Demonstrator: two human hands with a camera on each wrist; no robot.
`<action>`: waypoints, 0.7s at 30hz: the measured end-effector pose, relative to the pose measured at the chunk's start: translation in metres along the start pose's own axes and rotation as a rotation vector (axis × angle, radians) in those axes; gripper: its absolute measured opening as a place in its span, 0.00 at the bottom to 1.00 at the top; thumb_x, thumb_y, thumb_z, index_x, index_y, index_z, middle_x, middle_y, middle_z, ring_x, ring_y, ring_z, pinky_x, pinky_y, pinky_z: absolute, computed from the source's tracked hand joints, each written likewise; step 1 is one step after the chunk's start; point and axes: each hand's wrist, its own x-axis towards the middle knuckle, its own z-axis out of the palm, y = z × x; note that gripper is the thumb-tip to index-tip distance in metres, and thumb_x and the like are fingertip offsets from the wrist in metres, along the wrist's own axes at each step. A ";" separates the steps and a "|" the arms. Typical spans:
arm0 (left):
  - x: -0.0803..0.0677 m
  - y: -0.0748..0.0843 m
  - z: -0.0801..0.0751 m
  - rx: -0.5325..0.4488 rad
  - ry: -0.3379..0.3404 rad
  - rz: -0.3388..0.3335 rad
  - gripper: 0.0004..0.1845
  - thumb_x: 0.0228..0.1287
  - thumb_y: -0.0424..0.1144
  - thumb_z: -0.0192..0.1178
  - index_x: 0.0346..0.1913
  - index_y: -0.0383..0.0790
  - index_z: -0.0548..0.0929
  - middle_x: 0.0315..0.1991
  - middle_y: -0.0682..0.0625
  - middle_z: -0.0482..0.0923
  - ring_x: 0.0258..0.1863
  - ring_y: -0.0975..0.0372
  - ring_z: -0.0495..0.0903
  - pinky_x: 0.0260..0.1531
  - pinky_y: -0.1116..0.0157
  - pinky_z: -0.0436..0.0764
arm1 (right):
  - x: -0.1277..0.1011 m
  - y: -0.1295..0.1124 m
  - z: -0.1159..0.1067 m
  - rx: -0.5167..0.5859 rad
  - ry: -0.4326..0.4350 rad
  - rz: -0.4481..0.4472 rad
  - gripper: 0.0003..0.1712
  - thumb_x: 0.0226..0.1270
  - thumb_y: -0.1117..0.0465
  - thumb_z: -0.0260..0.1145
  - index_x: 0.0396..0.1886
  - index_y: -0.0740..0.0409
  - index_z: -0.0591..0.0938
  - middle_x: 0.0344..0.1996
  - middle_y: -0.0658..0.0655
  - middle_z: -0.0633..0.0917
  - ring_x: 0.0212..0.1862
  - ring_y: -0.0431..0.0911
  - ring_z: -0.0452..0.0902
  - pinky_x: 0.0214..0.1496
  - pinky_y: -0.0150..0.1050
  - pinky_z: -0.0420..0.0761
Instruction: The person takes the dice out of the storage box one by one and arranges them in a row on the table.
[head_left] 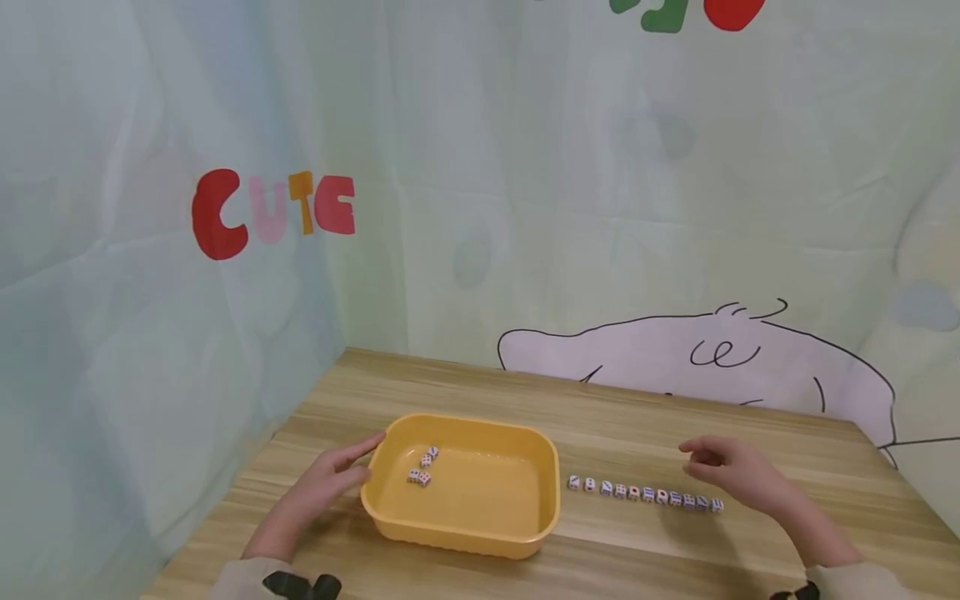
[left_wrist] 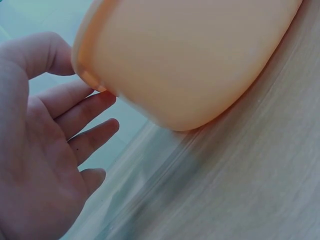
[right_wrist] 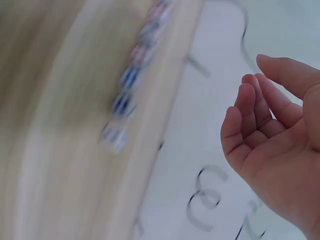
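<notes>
A yellow plastic tub [head_left: 463, 533] stands on the wooden table [head_left: 600, 417] with three small dice [head_left: 422, 467] inside near its left end. My left hand [head_left: 330, 479] lies open against the tub's left rim [left_wrist: 90, 75], fingers straight. A row of several dice [head_left: 645, 493] runs to the right of the tub. My right hand [head_left: 731, 471] hovers just behind the row's right end, fingers loosely curled and empty [right_wrist: 260, 120]. The dice row [right_wrist: 130, 85] is blurred in the right wrist view.
Pale printed fabric walls close in on the left and back, with the letters CUTE [head_left: 273, 212] and a cartoon drawing [head_left: 712, 367]. Bare table lies behind the tub and in front of the dice row.
</notes>
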 end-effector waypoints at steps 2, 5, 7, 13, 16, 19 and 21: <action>0.000 0.000 0.000 -0.002 0.005 -0.002 0.31 0.63 0.35 0.54 0.69 0.30 0.65 0.70 0.38 0.62 0.70 0.40 0.57 0.65 0.44 0.62 | 0.006 -0.016 0.005 0.026 -0.012 -0.021 0.21 0.64 0.58 0.66 0.51 0.69 0.80 0.35 0.53 0.83 0.36 0.35 0.74 0.35 0.32 0.77; -0.001 0.000 0.001 0.001 0.001 0.015 0.30 0.64 0.35 0.54 0.69 0.30 0.65 0.69 0.36 0.62 0.69 0.40 0.58 0.64 0.44 0.63 | 0.015 -0.040 0.014 0.052 -0.029 -0.043 0.21 0.64 0.56 0.66 0.51 0.65 0.81 0.34 0.52 0.81 0.36 0.38 0.74 0.35 0.33 0.77; -0.001 -0.001 0.001 -0.001 -0.001 0.018 0.30 0.64 0.35 0.54 0.69 0.29 0.65 0.69 0.36 0.62 0.69 0.40 0.59 0.64 0.45 0.63 | 0.021 -0.054 0.020 0.069 -0.046 -0.069 0.21 0.64 0.55 0.66 0.51 0.64 0.81 0.34 0.52 0.81 0.36 0.40 0.74 0.36 0.33 0.77; -0.001 -0.003 0.001 0.003 0.016 0.014 0.30 0.63 0.34 0.55 0.68 0.30 0.66 0.69 0.37 0.63 0.69 0.40 0.58 0.65 0.44 0.61 | 0.042 -0.087 0.043 0.117 -0.094 -0.165 0.18 0.64 0.58 0.66 0.50 0.64 0.81 0.33 0.51 0.82 0.35 0.42 0.75 0.36 0.33 0.78; -0.001 -0.003 0.000 0.004 0.018 0.012 0.30 0.63 0.35 0.55 0.68 0.30 0.66 0.69 0.36 0.63 0.69 0.40 0.58 0.65 0.43 0.61 | 0.051 -0.099 0.055 0.137 -0.118 -0.181 0.18 0.64 0.58 0.66 0.50 0.64 0.81 0.33 0.51 0.82 0.35 0.43 0.75 0.37 0.32 0.79; -0.001 -0.002 0.000 0.001 0.015 0.003 0.30 0.63 0.36 0.55 0.68 0.30 0.66 0.69 0.37 0.63 0.70 0.40 0.57 0.65 0.43 0.60 | 0.058 -0.109 0.065 0.144 -0.137 -0.198 0.18 0.64 0.59 0.66 0.50 0.65 0.81 0.33 0.51 0.82 0.35 0.43 0.75 0.36 0.32 0.78; 0.000 -0.002 0.001 0.001 0.015 -0.002 0.31 0.63 0.36 0.55 0.68 0.30 0.66 0.69 0.37 0.63 0.70 0.40 0.57 0.65 0.43 0.60 | 0.062 -0.115 0.071 0.146 -0.148 -0.219 0.18 0.63 0.60 0.66 0.50 0.66 0.82 0.33 0.51 0.82 0.35 0.43 0.75 0.36 0.31 0.78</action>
